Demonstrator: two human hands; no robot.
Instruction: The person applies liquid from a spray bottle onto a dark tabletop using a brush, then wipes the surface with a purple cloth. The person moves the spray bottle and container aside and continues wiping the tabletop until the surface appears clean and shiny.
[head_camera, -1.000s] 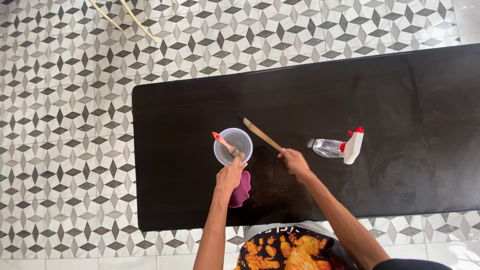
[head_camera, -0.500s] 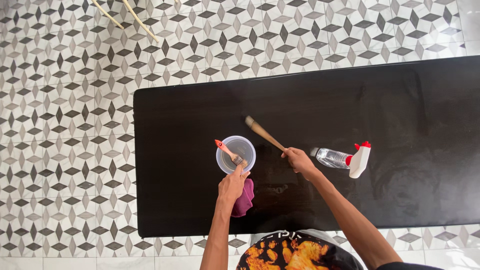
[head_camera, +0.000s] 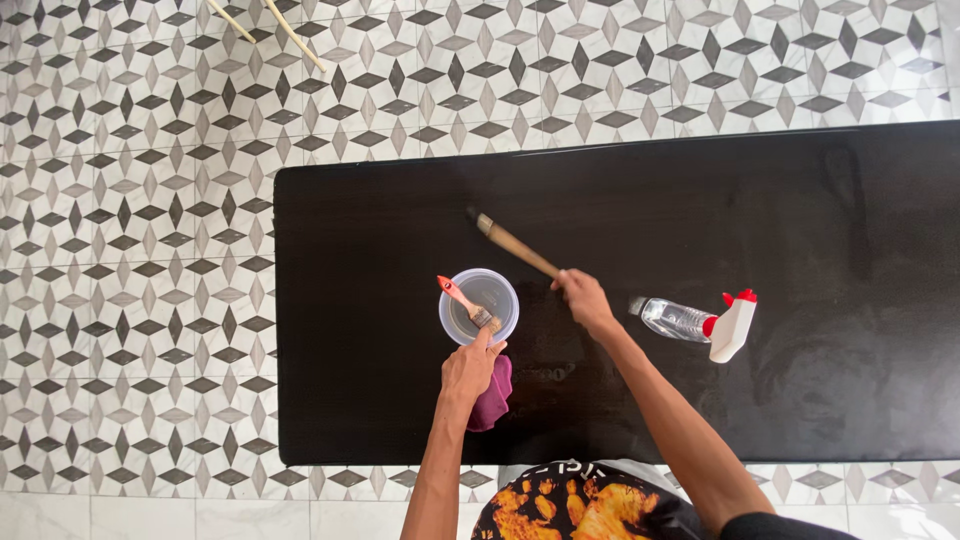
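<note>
The right hand (head_camera: 583, 297) is curled tight around the near end of a long brush (head_camera: 515, 243), fingers pressed together on its round, pale wooden handle. From those fingers the handle slants up and away to the left, ending in a dark tip that lies on or just over the table (head_camera: 800, 200); which of the 2 cannot be told.

The left hand (head_camera: 470, 368) rests with its fingers together, the fingertips touching the near rim of a tub (head_camera: 492, 292). The tub is round, clear plastic, thin-walled and see-through to the dark top beneath. Leaning in it is a small brush (head_camera: 466, 301) with a smooth red-orange handle, a metal band and pale bristles that sit low in the tub, just beyond the left fingertips; the handle points up and left over the rim.

Under the heel of the left hand lies a rag (head_camera: 493, 398), soft, crumpled, magenta.

Just right of the right wrist a spray bottle (head_camera: 690, 321) lies on its side: clear ribbed plastic body, white trigger head with red parts.

The table is a long rectangle, flat, black and faintly glossy. Around it the floor (head_camera: 130, 250) is tiled in a hard grey-and-white diamond pattern.
</note>
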